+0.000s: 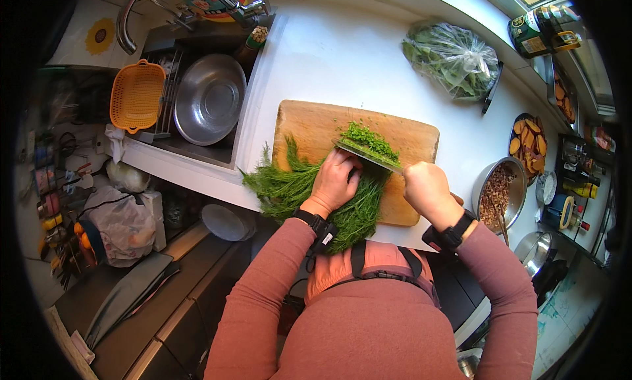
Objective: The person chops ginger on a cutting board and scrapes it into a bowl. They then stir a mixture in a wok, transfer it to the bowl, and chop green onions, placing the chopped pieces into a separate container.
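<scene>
A wooden cutting board (pixel 316 118) lies on the white counter in front of me. My right hand (pixel 428 188) is closed around the handle of a kitchen knife (pixel 368 155), its blade pointing left across the board. Under my left hand (pixel 338 177) is a thick bunch of feathery green dill (pixel 358 207), pressed down with the fingertips against the blade. The dill spreads left and hangs over the board's near edge. Finely chopped greens (pixel 368 137) are heaped just beyond the blade. The knife's handle is mostly hidden by my right fist.
Left is a sink with a steel basin (pixel 211 99), an orange plastic basket (pixel 137 96) and a faucet (pixel 129 42). Bagged leafy greens (pixel 452 59) lie at the back right. At right stand a steel bowl of minced filling (pixel 496 192) with chopsticks and a plate of sliced sweet potato (pixel 528 143).
</scene>
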